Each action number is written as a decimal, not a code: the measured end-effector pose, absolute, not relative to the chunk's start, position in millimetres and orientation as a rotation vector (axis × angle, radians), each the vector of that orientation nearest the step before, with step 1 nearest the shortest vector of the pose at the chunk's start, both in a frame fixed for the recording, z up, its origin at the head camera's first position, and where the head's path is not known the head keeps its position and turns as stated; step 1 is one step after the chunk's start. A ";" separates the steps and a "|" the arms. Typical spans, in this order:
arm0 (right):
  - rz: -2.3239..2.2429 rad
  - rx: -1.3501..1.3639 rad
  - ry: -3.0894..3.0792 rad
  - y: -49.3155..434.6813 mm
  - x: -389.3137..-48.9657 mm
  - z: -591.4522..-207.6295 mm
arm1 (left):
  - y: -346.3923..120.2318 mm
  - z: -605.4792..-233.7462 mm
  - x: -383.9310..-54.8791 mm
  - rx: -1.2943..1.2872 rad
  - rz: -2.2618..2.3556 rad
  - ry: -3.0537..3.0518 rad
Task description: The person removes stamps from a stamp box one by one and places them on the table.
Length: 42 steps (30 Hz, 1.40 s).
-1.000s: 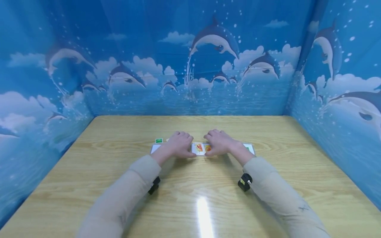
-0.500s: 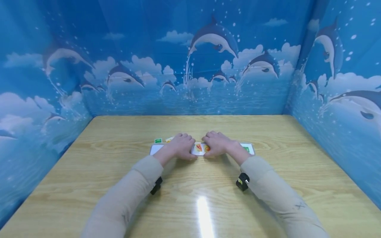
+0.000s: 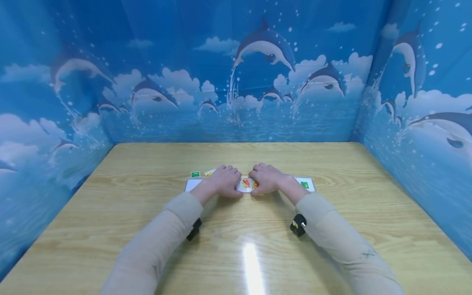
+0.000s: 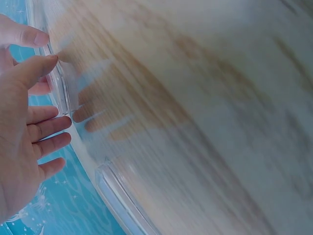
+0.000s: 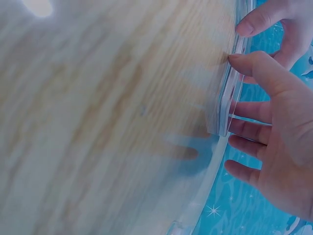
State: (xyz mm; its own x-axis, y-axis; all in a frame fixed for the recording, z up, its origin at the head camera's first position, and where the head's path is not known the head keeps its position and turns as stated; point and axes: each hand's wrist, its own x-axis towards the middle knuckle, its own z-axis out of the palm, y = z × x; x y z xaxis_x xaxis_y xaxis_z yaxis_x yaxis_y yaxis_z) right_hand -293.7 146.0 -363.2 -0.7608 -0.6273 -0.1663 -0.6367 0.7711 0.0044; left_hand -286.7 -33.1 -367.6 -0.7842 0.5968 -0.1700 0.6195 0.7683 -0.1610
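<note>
A flat clear-edged plastic case point(image 3: 246, 190) with a red picture and an orange picture lies mid-table, between my two hands. My left hand point(image 3: 223, 182) grips its left part, thumb at the near edge and fingers over the far edge. On its right part my right hand point(image 3: 268, 180) holds it the same way and hides part of the orange picture. Both wrist views show the clear rim of the case point(image 4: 61, 90) between thumb and fingers, with the right thumb point(image 5: 247, 61) right at its near edge.
A similar white case point(image 3: 192, 184) lies left, partly behind my left wrist. Another, with a green picture point(image 3: 305, 185), lies right. Behind the left one are a small green card point(image 3: 195, 174) and a yellowish card point(image 3: 209, 172). A dolphin-print curtain point(image 3: 236, 114) borders the wooden table point(image 3: 236, 155).
My right hand has shifted slightly left along the case, and my left hand slightly right since the first frame. More of the yellowish card and of the green picture shows.
</note>
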 end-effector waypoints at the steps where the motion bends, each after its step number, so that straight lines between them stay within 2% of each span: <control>1: 0.087 -1.008 2.807 145.8 -293.7 -363.4 | -33.0 -367.7 -286.7 0.981 -0.318 2.850; 42: -0.182 -1.036 2.737 148.2 -294.2 -361.5 | -32.2 -366.3 -289.2 0.987 -0.210 2.804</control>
State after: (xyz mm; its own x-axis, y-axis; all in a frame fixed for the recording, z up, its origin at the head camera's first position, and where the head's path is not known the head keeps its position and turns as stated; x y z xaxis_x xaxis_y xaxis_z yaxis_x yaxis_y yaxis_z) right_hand -294.2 148.2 -361.5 -0.7311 -0.6654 -0.1505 -0.6397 0.7453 -0.1877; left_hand -289.2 -32.2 -366.3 -0.7693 0.6076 -0.1975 0.6302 0.7724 -0.0784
